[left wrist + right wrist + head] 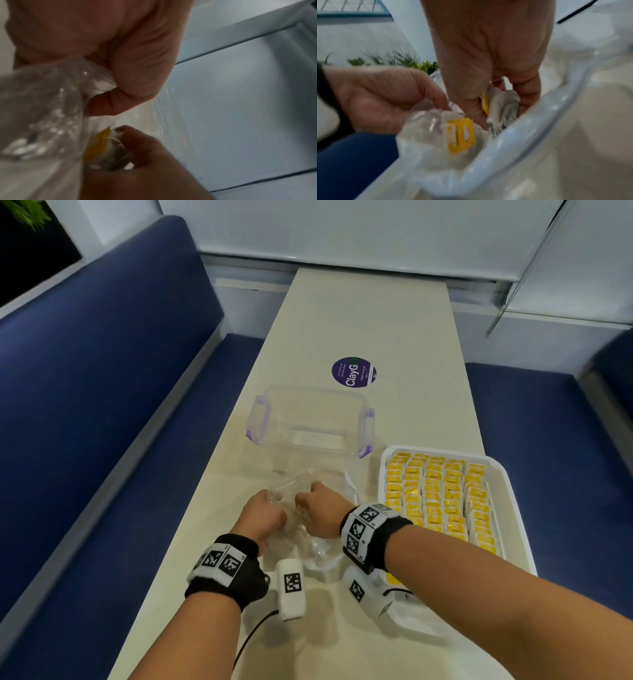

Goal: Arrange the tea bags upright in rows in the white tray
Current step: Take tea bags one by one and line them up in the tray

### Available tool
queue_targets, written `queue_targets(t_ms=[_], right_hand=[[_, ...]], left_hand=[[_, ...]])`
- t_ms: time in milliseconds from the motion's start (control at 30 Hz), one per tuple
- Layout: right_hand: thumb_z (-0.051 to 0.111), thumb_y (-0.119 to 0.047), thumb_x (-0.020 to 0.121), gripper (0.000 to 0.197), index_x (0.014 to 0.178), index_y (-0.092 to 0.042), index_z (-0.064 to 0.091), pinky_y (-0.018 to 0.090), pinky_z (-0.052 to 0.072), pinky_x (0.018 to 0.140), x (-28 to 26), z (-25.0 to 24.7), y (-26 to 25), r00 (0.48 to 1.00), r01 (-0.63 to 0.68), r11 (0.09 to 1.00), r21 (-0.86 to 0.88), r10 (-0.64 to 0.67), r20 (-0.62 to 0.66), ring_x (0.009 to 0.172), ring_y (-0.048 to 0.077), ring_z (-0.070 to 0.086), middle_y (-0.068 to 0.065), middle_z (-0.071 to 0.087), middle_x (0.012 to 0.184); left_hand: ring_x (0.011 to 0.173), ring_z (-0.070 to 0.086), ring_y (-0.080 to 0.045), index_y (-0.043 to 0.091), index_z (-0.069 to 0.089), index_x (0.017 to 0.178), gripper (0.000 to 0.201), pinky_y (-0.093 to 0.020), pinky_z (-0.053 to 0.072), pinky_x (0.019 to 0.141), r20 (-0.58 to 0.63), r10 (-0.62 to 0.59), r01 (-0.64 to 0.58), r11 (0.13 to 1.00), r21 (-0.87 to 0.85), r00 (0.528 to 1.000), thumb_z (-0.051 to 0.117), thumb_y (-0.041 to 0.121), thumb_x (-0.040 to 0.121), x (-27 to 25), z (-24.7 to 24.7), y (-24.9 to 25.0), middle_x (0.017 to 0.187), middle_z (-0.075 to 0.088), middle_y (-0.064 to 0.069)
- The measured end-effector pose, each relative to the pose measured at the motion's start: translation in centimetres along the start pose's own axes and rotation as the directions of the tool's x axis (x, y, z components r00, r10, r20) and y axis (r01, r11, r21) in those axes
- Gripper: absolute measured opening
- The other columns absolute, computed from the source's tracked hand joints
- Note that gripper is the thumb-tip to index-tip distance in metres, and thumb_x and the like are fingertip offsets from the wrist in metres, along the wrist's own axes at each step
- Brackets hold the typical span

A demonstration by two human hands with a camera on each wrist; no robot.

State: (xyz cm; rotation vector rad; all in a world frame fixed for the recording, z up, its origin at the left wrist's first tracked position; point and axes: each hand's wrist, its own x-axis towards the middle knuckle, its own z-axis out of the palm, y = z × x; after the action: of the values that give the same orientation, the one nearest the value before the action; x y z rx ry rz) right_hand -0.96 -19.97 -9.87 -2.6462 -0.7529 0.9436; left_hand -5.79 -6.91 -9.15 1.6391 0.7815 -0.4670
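A clear plastic bag [322,553] lies on the table in front of me, and both hands are at its mouth. My left hand [274,503] pinches the bag's crumpled edge [426,115] and holds it open. My right hand [303,505] reaches inside, where its fingers pinch a tea bag [502,106] with a yellow tag. Another yellow-tagged tea bag [461,135] lies loose in the bag. To the right stands the white tray [512,508], holding several rows of upright yellow-tagged tea bags [442,498].
A clear lidless container [308,390] with purple clips stands just behind the bag. Farther back a round purple sticker [354,372] lies flat on the table. Blue benches [102,405] run along both long sides of the narrow table. A black cable [253,635] trails from my left wrist.
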Motion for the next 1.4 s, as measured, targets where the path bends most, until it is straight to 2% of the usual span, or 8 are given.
queue_targets(t_ms=[133, 267, 433, 600, 733, 867, 1233, 1400], right_hand=[[0.058, -0.013, 0.081, 0.037, 0.118, -0.015, 0.057, 0.028, 0.042, 0.08, -0.3, -1.2, 1.2, 0.998, 0.012, 0.993, 0.12, -0.003, -0.07, 0.1, 0.029, 0.056, 0.005, 0.046, 0.098], [0.057, -0.004, 0.081, 0.029, 0.108, -0.016, 0.056, 0.036, 0.059, 0.066, -1.1, -2.4, 1.6, 1.0, -0.012, 0.93, 0.368, 0.018, -0.013, 0.085, 0.028, 0.064, 0.004, 0.053, 0.095], [0.056, 0.0, 0.081, 0.046, 0.117, -0.027, 0.054, 0.036, 0.06, 0.063, -1.5, -2.2, 1.8, 0.997, -0.036, 0.801, 0.597, -0.013, 0.078, 0.077, 0.022, 0.062, 0.005, 0.053, 0.096], [0.066, -0.011, 0.08, 0.035, 0.114, -0.018, 0.062, 0.037, 0.059, 0.073, -1.3, -1.5, 1.5, 0.997, -0.013, 0.798, 0.603, -0.034, 0.067, 0.085, 0.022, 0.063, 0.004, 0.061, 0.096], [0.084, -0.022, 0.07, 0.047, 0.11, -0.014, 0.061, 0.036, 0.058, 0.07, -1.0, -1.5, 1.4, 0.998, -0.02, 0.745, 0.667, -0.021, 0.053, 0.085, 0.019, 0.063, 0.002, 0.063, 0.095], [0.084, -0.015, 0.07, 0.031, 0.096, -0.009, 0.067, 0.038, 0.059, 0.067, -0.8, -1.5, 1.7, 1.0, -0.011, 0.75, 0.661, -0.01, 0.027, 0.071, 0.021, 0.064, 0.008, 0.065, 0.086], [0.073, -0.011, 0.08, 0.017, 0.094, -0.005, 0.066, 0.029, 0.054, 0.059, -3.1, -4.4, 1.6, 0.998, 0.013, 0.687, 0.727, -0.052, 0.031, 0.06, 0.016, 0.06, 0.003, 0.059, 0.071], [0.07, -0.005, 0.081, 0.01, 0.087, -0.011, 0.063, 0.03, 0.053, 0.06, -4.6, -7.0, 1.9, 0.998, 0.043, 0.621, 0.783, -0.054, -0.012, 0.059, 0.019, 0.058, 0.006, 0.059, 0.07]], left_hand=[[0.097, 0.065, -0.037, 0.014, 0.061, 0.102, 0.047, -0.055, 0.056, 0.086, -0.07, 0.038, -0.034, 0.998, 0.056, 0.997, 0.05, 0.005, 0.058, 2.6, -0.6, -1.9, 0.106, 0.066, -0.017], [0.098, 0.061, -0.037, 0.008, 0.056, 0.106, 0.025, -0.048, 0.056, 0.082, -0.109, -0.024, 0.024, 1.0, -0.007, 0.994, 0.054, 0.002, 0.082, 1.1, -0.6, -0.8, 0.109, 0.061, -0.019], [0.091, 0.067, -0.04, 0.009, 0.056, 0.11, 0.025, -0.046, 0.057, 0.062, 0.106, -0.189, 0.21, 0.945, -0.25, 0.976, 0.046, 0.03, 0.103, -0.5, 0.1, -0.5, 0.107, 0.066, -0.023], [0.091, 0.063, -0.04, -0.003, 0.06, 0.116, 0.031, -0.048, 0.054, 0.074, 0.127, -0.05, 0.084, 0.955, -0.284, 0.991, 0.055, 0.022, 0.099, -0.4, 0.2, -0.1, 0.107, 0.063, -0.032], [0.087, 0.062, -0.031, -0.001, 0.066, 0.111, 0.023, -0.039, 0.047, 0.076, 0.195, 0.058, 0.002, 0.956, -0.293, 0.979, 0.059, 0.013, 0.094, -0.5, -0.4, -0.3, 0.101, 0.066, -0.019], [0.054, 0.056, -0.012, 0.008, 0.064, 0.093, 0.01, -0.023, 0.042, 0.052, 0.201, 0.078, -0.024, 0.966, -0.257, 0.977, 0.055, 0.002, 0.093, -0.8, -0.4, -0.3, 0.073, 0.062, -0.006], [0.086, 0.063, -0.041, 0.005, 0.053, 0.095, 0.016, -0.061, 0.055, 0.08, -0.118, -0.028, 0.017, 0.995, -0.095, 0.993, 0.047, -0.006, 0.085, 0.7, -0.4, -0.9, 0.098, 0.058, -0.023], [0.102, 0.059, -0.037, 0.008, 0.044, 0.124, 0.042, -0.053, 0.056, 0.085, -0.097, -0.043, 0.042, 0.999, -0.008, 0.994, 0.063, 0.01, 0.087, 0.3, -0.3, -0.2, 0.116, 0.055, -0.016]])
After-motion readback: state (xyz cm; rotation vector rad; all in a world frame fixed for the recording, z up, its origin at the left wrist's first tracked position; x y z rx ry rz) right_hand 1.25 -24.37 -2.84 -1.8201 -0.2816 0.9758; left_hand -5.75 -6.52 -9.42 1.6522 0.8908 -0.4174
